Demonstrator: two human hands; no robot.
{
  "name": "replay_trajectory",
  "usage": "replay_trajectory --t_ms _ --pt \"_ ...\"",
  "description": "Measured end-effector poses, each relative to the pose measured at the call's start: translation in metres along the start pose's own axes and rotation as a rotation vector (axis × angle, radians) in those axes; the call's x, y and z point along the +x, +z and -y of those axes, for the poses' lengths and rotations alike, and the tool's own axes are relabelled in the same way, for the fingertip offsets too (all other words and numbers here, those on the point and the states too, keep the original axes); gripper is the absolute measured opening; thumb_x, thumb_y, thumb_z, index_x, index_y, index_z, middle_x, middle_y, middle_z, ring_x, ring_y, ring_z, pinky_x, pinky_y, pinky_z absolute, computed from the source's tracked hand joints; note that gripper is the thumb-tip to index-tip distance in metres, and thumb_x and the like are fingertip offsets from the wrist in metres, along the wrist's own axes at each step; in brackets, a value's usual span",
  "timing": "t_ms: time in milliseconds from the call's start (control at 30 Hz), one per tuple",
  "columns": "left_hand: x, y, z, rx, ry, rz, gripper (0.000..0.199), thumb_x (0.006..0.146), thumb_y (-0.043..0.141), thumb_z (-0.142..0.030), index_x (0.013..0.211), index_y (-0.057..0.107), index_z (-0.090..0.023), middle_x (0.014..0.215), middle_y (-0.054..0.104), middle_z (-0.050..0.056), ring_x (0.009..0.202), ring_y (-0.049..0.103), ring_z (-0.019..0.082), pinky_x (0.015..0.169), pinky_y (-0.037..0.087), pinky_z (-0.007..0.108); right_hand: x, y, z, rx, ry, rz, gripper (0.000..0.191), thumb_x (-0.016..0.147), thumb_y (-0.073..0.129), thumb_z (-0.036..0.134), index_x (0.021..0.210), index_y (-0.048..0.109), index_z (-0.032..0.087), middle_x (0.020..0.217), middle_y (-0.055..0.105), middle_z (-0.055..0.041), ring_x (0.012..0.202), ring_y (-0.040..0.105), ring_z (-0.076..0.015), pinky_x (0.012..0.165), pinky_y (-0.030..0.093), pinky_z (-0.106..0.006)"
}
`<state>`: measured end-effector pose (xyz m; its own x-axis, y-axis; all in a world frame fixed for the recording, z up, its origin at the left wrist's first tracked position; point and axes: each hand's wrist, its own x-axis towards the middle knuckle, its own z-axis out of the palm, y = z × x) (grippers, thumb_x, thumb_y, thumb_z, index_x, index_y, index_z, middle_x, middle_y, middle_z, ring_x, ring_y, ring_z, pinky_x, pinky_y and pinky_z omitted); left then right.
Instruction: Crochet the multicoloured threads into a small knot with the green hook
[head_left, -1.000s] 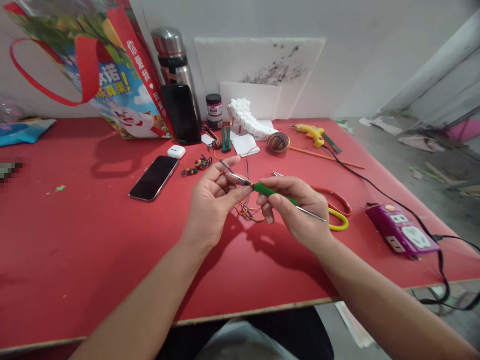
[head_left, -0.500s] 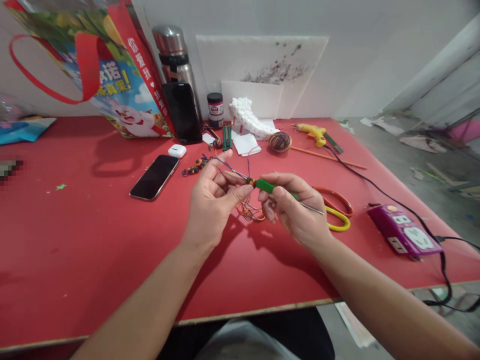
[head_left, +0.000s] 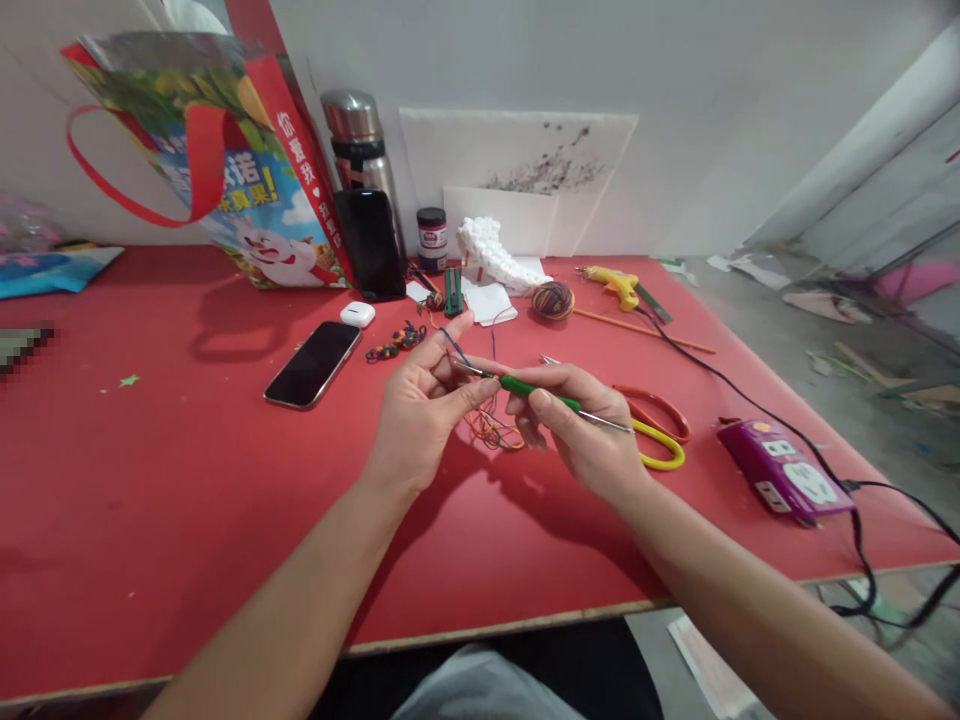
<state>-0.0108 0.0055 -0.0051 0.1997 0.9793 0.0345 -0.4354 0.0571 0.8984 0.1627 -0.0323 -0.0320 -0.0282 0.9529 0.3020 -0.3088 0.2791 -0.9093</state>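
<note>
Holds the green-handled crochet hook [head_left: 521,386] in the right hand [head_left: 589,420], long axis toward ten o'clock and tip nearer the left hand [head_left: 416,412], and pinches variegated yarn [head_left: 493,430] in that narrow grip, ten o'clock from the right.

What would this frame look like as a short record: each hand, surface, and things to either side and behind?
Left hand: pinching yarn near the hook's front end
Right hand: gripping a green-handled hook
Surface: red table
Right side: scissors, partly hidden by the right hand; purple power strip
Left side: phone, lying flat
Behind: multicoloured yarn ball
</note>
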Motion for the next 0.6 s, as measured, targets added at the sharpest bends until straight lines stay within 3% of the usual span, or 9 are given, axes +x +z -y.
replay_trajectory --t_ms 133,267,467,600 --pt "0.002 -0.002 -0.007 0.002 0.029 -0.022 0.079 0.058 0.103 -0.013 0.132 0.076 -0.021 0.08 0.08 -0.002 0.078 0.074 0.014 0.081 0.06 0.025 0.011 0.003 0.024 -0.018 0.07 0.085 0.024 0.098 0.082 0.045 0.107 0.084 0.022 0.08 0.078 -0.0021 0.056 0.065 -0.0109 0.049 0.053 -0.024" --pt "0.004 -0.006 -0.013 -0.143 -0.01 -0.027 0.084 0.058 0.103 -0.012 0.136 0.074 -0.021 0.075 0.076 -0.005 0.072 0.071 0.01 0.076 0.058 0.02 0.024 0.015 0.036 -0.113 0.002 0.157 0.024 0.097 0.083 0.043 0.104 0.083 0.02 0.077 0.076 -0.0008 0.051 0.063 -0.0099 0.048 0.054 -0.026" --pt "0.007 -0.01 -0.009 -0.259 0.027 -0.133 0.088 0.059 0.101 -0.005 0.14 0.073 -0.021 0.069 0.07 -0.01 0.068 0.067 0.005 0.076 0.056 0.014 0.023 0.033 -0.002 0.027 -0.05 0.005 0.03 0.097 0.081 0.05 0.11 0.08 0.022 0.082 0.077 -0.0008 0.056 0.066 -0.0109 0.051 0.057 -0.026" --pt "0.009 -0.011 -0.005 -0.195 -0.011 -0.136 0.092 0.056 0.102 -0.006 0.142 0.072 -0.019 0.065 0.068 -0.011 0.067 0.065 0.005 0.078 0.056 0.015 0.019 0.023 -0.014 0.103 -0.013 0.013 0.025 0.097 0.083 0.045 0.108 0.084 0.022 0.084 0.077 -0.0012 0.056 0.066 -0.0099 0.054 0.056 -0.025"
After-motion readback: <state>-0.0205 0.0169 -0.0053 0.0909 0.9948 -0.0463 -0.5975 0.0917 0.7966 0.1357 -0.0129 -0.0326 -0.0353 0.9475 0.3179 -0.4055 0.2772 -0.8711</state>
